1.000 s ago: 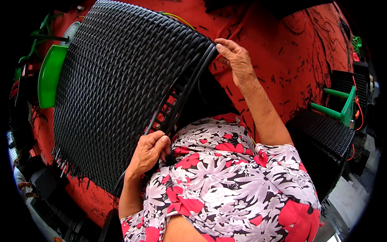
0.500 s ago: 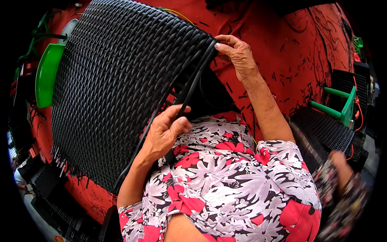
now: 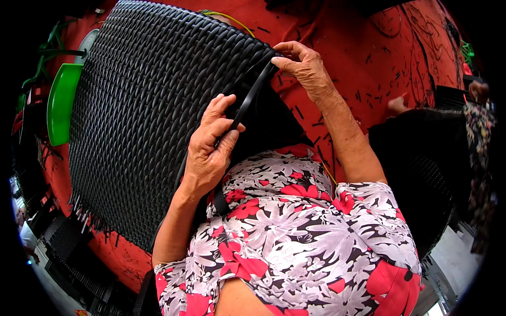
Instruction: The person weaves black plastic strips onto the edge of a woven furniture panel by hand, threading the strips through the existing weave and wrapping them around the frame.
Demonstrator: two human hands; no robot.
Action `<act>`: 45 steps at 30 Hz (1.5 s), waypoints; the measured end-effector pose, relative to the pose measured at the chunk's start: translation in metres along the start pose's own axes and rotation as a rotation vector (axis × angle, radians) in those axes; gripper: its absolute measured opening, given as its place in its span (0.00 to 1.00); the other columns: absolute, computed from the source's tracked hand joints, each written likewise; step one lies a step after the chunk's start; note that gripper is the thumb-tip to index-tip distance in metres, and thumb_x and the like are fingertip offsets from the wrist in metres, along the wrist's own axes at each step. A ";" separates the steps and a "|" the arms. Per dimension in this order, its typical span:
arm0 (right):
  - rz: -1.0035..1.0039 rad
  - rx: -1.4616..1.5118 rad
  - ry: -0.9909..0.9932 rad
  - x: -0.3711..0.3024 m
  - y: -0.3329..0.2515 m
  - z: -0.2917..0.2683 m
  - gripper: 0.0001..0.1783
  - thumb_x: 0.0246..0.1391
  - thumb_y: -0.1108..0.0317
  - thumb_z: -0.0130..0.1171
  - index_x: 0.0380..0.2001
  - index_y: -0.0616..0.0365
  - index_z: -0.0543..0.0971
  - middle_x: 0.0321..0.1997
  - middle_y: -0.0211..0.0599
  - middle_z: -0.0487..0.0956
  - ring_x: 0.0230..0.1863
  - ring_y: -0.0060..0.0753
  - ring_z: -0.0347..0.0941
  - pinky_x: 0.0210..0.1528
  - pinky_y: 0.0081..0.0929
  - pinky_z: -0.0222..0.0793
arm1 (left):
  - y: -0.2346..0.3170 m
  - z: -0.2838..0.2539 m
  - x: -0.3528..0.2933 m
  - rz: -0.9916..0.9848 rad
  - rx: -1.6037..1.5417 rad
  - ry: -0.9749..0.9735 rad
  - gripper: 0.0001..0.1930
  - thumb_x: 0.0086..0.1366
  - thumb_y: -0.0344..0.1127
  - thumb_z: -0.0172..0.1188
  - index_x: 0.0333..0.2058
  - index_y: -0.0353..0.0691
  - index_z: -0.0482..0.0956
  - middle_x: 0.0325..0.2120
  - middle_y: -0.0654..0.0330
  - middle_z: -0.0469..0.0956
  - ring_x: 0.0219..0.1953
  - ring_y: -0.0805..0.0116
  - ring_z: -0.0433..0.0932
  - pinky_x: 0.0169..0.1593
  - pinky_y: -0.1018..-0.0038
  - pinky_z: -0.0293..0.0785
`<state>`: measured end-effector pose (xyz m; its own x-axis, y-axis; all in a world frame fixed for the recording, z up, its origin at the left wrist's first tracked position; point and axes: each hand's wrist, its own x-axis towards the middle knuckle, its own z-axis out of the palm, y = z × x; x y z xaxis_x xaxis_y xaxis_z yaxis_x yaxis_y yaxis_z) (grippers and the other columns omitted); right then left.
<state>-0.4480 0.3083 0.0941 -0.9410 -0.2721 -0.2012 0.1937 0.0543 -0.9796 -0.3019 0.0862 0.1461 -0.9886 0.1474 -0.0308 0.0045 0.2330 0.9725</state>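
A large black woven wicker panel (image 3: 153, 116) fills the left and middle of the view, its rows of weave running up to a far right corner. My right hand (image 3: 305, 71) pinches a black flat strand (image 3: 247, 102) at that corner, thumb and forefinger against the panel's edge. From there the strand comes down toward me in a bowed length. Lower down, my left hand (image 3: 208, 145) has it between thumb and fingers, with the upper fingers raised. Dark space lies behind the strand, so the panel's inner frame is hard to make out.
A green plastic seat (image 3: 63, 104) stands beyond the panel's left side. Scraps of black strand lie over the red floor (image 3: 358, 63). At right, a person in a patterned garment (image 3: 478, 126) is beside a large dark piece (image 3: 411, 158). A yellow cord (image 3: 234, 21) runs behind the panel.
My left hand has moved up and closer to the corner, taking the strand with it. The right hand has shifted slightly left. At right, a large dark piece now covers the green stool.
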 end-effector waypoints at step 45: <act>0.146 -0.174 -0.015 0.018 -0.017 0.005 0.22 0.38 0.67 0.72 0.38 0.62 0.77 0.29 0.32 0.77 0.29 0.23 0.74 0.28 0.22 0.71 | 0.000 0.004 0.028 0.476 0.932 0.397 0.23 0.51 0.18 0.58 0.48 0.41 0.78 0.56 0.50 0.69 0.58 0.48 0.66 0.57 0.61 0.63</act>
<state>-0.4671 0.2974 0.1068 -0.9018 -0.2638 -0.3423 0.2759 0.2583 -0.9258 -0.3285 0.0944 0.1444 -0.8333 0.1347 0.5362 0.3414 0.8882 0.3074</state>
